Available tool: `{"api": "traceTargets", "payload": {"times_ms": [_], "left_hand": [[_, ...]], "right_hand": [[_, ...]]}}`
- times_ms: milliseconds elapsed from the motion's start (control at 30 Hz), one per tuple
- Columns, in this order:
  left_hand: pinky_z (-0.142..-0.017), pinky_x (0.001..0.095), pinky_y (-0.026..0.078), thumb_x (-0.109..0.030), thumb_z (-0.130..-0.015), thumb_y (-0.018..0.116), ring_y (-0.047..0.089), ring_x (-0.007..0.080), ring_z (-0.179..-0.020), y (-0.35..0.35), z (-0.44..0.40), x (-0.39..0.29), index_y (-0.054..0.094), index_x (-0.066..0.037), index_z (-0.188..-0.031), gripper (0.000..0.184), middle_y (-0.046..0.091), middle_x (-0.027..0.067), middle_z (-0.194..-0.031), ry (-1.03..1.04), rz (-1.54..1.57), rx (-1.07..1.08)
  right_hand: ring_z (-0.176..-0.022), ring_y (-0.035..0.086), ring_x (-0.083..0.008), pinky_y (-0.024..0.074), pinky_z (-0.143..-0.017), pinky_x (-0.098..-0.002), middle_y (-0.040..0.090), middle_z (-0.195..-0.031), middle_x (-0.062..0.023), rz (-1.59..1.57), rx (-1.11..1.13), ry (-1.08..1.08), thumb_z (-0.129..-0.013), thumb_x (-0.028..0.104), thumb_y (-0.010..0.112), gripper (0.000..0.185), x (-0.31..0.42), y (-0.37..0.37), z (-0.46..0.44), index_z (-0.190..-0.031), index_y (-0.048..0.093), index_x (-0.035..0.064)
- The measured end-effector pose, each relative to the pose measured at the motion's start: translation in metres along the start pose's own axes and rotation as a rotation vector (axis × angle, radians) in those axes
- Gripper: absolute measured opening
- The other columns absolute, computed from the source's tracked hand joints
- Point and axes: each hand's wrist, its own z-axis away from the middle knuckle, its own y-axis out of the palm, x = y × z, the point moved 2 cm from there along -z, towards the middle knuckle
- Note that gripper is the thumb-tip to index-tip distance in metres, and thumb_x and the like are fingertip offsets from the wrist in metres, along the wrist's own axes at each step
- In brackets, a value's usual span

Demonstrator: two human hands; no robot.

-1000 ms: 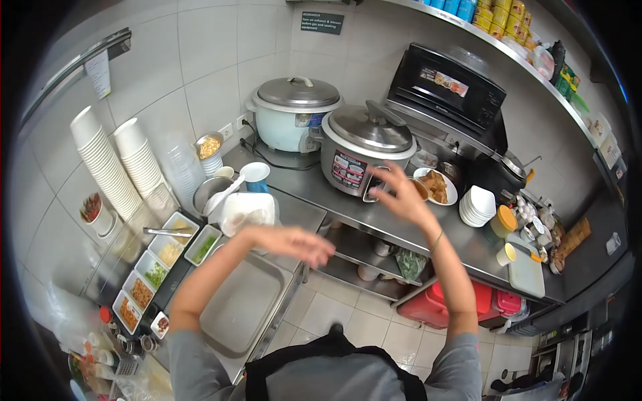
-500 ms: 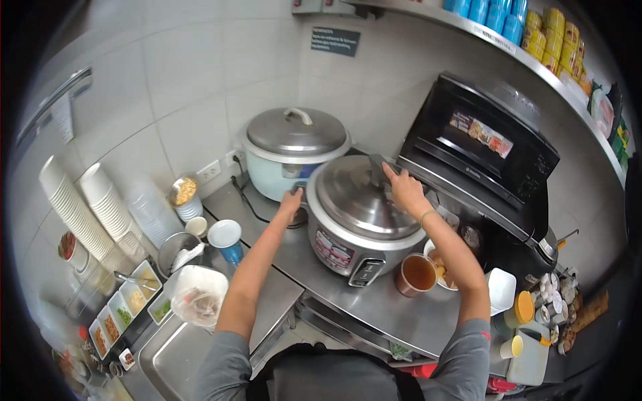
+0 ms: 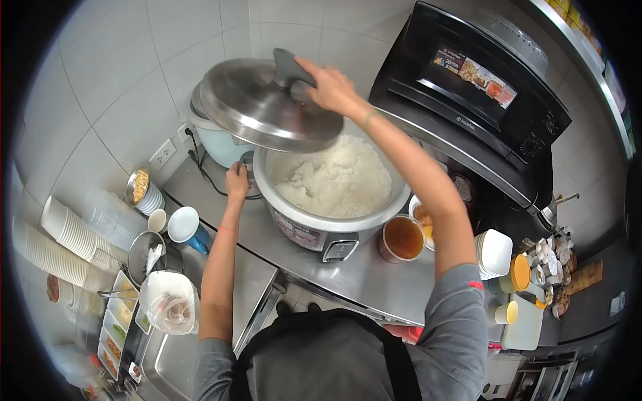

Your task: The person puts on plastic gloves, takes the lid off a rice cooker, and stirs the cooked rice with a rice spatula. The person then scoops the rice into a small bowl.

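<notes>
A large rice cooker (image 3: 304,230) stands uncovered on the steel counter, with a mound of white rice (image 3: 348,177) inside. My right hand (image 3: 332,88) grips the dark handle of the steel lid (image 3: 247,107), which is tilted and held up over the cooker's far left side. At the left of the pot, my left hand (image 3: 237,182) is closed around the cooker's side handle (image 3: 247,162). Behind the lid, a pale blue second cooker (image 3: 223,148) is partly hidden.
A black oven (image 3: 475,87) stands back right. A container of brown liquid (image 3: 402,238) sits close to the cooker's right side. Stacked cups (image 3: 70,230), a steel pot (image 3: 144,250) and topping trays (image 3: 119,311) line the left. A yellow cup (image 3: 506,312) stands at right.
My right hand has raised the lid off the cooker and moved it up and left, exposing the rice. My left hand keeps hold of the side handle. The view has shifted.
</notes>
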Motion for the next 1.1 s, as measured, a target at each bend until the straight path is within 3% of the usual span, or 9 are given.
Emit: {"api": "traceTargets", "payload": {"times_ms": [133,200,300,333,400,600,833,1033,1100], "left_hand": [[-0.060,0.0385,0.052,-0.023,-0.086,0.048,0.064,0.0312,-0.068,-0.007,0.008,-0.028,0.057,0.007,-0.107,0.037,0.064,0.0230,-0.081,-0.095,-0.053,0.157],[-0.070,0.0485,0.047,-0.027,-0.085,0.048,0.060,0.0421,-0.080,0.005,-0.012,0.007,0.060,0.004,-0.093,0.034,0.062,0.0260,-0.086,0.281,-0.543,0.205],[-0.075,0.0451,0.048,-0.033,-0.088,0.045,0.062,0.0350,-0.084,-0.015,0.003,-0.028,0.061,0.001,-0.094,0.038,0.064,0.0221,-0.089,0.472,-0.731,0.315],[-0.075,0.0428,0.049,-0.030,-0.088,0.049,0.063,0.0380,-0.071,-0.034,0.004,-0.051,0.059,0.002,-0.092,0.034,0.064,0.0198,-0.082,-0.100,-0.315,0.391],[-0.060,0.0351,0.054,-0.037,-0.091,0.045,0.066,0.0235,-0.062,-0.064,-0.009,-0.058,0.062,0.002,-0.095,0.042,0.066,0.0126,-0.078,-0.264,-0.362,0.607],[-0.056,0.0276,0.052,-0.034,-0.084,0.059,0.064,0.0129,-0.067,-0.228,-0.034,-0.082,0.065,-0.006,-0.095,0.031,0.065,0.0044,-0.076,-0.150,-0.469,0.551],[-0.078,0.0358,0.047,-0.026,-0.067,0.074,0.060,0.0221,-0.090,-0.322,0.032,-0.021,0.059,-0.010,-0.104,0.043,0.061,0.0092,-0.100,0.081,-0.930,0.805],[-0.076,0.0414,0.048,-0.028,-0.084,0.058,0.059,0.0331,-0.087,-0.325,0.066,-0.003,0.059,-0.008,-0.097,0.025,0.061,0.0142,-0.085,0.170,-1.008,0.297],[-0.066,0.0446,0.048,-0.027,-0.090,0.048,0.059,0.0361,-0.079,-0.349,0.056,-0.019,0.055,-0.004,-0.085,0.025,0.061,0.0156,-0.080,0.267,-1.034,0.029]], "right_hand": [[-0.089,0.057,-0.0447,0.0457,-0.080,-0.0529,0.049,-0.109,-0.0256,0.100,-0.125,-0.007,-0.079,0.010,0.052,0.067,-0.001,0.064,-0.037,-0.137,0.028,0.0333],[-0.091,0.059,-0.0425,0.0503,-0.074,-0.0498,0.049,-0.109,-0.0235,0.196,-0.149,-0.063,-0.079,0.007,0.048,0.059,0.004,0.088,-0.053,-0.133,0.034,0.0268],[-0.094,0.059,-0.0416,0.0497,-0.079,-0.0487,0.047,-0.115,-0.0236,0.208,-0.083,0.016,-0.078,0.008,0.056,0.069,0.009,0.111,-0.077,-0.137,0.027,0.0281],[-0.096,0.058,-0.0421,0.0496,-0.080,-0.0484,0.045,-0.118,-0.0242,0.259,-0.081,0.021,-0.078,0.011,0.059,0.074,0.010,0.116,-0.085,-0.139,0.022,0.0299],[-0.098,0.057,-0.0434,0.0481,-0.082,-0.0498,0.044,-0.120,-0.0249,0.251,-0.061,0.014,-0.078,0.014,0.062,0.078,0.003,0.128,-0.104,-0.140,0.019,0.0338],[-0.102,0.054,-0.0456,0.0450,-0.085,-0.0530,0.041,-0.124,-0.0254,0.241,0.031,-0.032,-0.078,0.018,0.064,0.077,-0.021,0.147,-0.141,-0.139,0.020,0.0355],[-0.123,0.037,-0.0402,0.0347,-0.093,-0.0580,0.029,-0.137,-0.0219,0.358,0.098,0.075,-0.077,0.024,0.068,0.074,0.010,0.134,-0.140,-0.138,0.026,0.0303],[-0.129,0.027,-0.0366,0.0299,-0.093,-0.0597,0.022,-0.141,-0.0196,0.363,-0.168,-0.143,-0.078,0.027,0.068,0.068,0.036,0.134,-0.139,-0.136,0.033,0.0256],[-0.128,0.027,-0.0368,0.0295,-0.094,-0.0592,0.023,-0.140,-0.0197,0.307,-0.257,-0.273,-0.078,0.026,0.068,0.066,0.054,0.131,-0.139,-0.135,0.035,0.0257]]}}
